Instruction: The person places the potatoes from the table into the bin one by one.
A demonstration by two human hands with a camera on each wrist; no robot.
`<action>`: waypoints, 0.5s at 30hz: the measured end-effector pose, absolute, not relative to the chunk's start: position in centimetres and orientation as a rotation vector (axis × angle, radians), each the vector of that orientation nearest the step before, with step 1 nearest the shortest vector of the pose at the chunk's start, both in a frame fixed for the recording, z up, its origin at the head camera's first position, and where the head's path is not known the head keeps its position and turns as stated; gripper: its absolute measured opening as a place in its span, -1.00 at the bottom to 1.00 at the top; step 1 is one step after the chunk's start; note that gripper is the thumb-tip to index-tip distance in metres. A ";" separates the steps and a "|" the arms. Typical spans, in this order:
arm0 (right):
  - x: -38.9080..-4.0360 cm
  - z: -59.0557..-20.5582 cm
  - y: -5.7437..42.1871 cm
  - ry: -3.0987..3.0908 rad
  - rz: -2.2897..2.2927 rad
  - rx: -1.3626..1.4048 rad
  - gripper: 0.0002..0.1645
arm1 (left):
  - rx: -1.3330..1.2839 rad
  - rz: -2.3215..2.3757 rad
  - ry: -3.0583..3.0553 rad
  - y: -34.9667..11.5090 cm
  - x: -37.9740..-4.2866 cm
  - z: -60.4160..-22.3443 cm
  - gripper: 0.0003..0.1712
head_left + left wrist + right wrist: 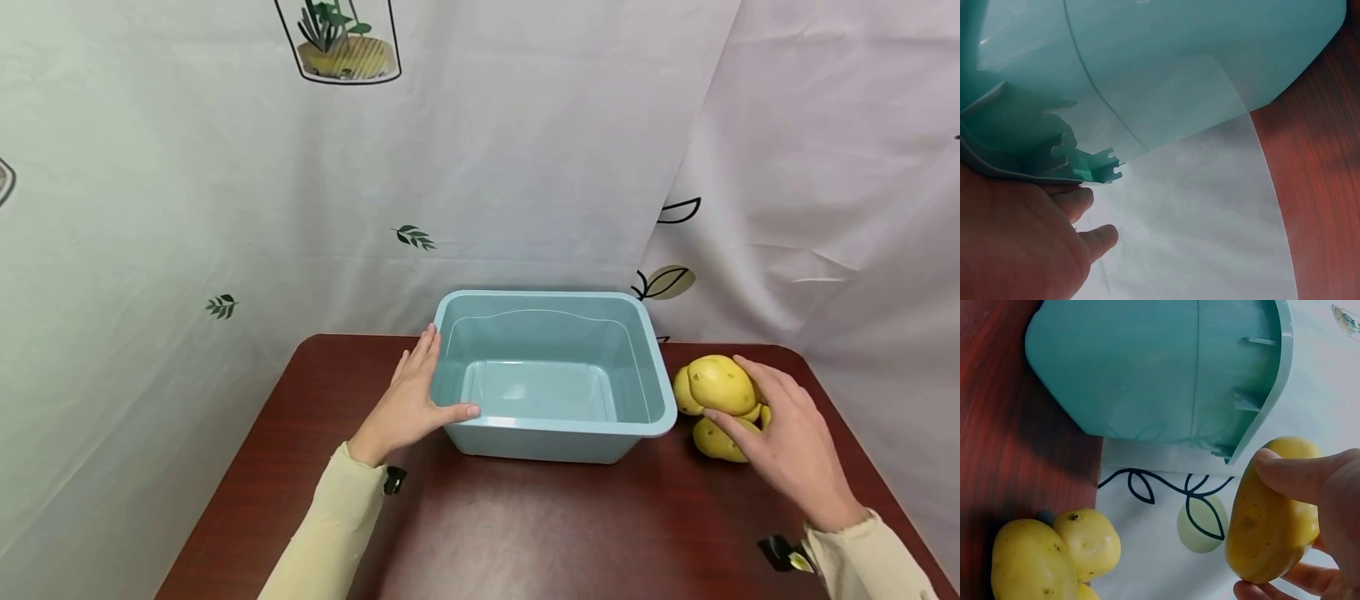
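My right hand [798, 429] grips a yellow potato [1272, 515] between thumb and fingers. In the head view this potato [722, 385] is at the right, above several other yellow potatoes [718, 442]. Two of the other potatoes [1032, 559] show clearly at the lower left of the right wrist view. A light blue plastic tub [555, 427] stands in the middle, with nothing inside. My left hand [408, 404] rests against the tub's near left corner, fingers straight along the left side and thumb on the front rim. From the left wrist, the hand [1022, 237] shows beside the rim.
The dark red wooden table [525, 525] has rounded far corners. A white cloth [510, 167] printed with leaves and plants hangs behind and around it. The tub stands near the table's far edge, and the potatoes lie close to its right side.
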State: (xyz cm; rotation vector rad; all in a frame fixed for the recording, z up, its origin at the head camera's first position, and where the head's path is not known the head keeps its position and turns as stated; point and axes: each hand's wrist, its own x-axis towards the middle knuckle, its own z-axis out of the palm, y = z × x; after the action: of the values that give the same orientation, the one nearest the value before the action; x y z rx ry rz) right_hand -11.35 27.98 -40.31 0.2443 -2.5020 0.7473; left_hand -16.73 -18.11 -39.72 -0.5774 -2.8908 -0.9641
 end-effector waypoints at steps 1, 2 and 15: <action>-11.4 -40.3 27.9 -2.501 0.750 0.246 -0.01 | -0.580 -0.963 -2.888 -18.1 -16.7 -39.7 0.45; -11.4 -40.2 27.8 -2.499 0.753 0.247 -0.01 | -0.581 -0.961 -2.887 -18.1 -16.7 -39.7 0.45; -11.7 -39.5 26.6 -2.489 0.780 0.228 -0.04 | -0.589 -0.963 -2.890 -18.2 -16.7 -39.4 0.45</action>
State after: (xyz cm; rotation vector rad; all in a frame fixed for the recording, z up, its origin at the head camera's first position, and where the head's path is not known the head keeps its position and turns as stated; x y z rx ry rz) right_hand -11.69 26.62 -39.45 0.2282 -2.4887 0.7804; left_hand -16.67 -18.18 -39.44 -0.5895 -2.8904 -0.9634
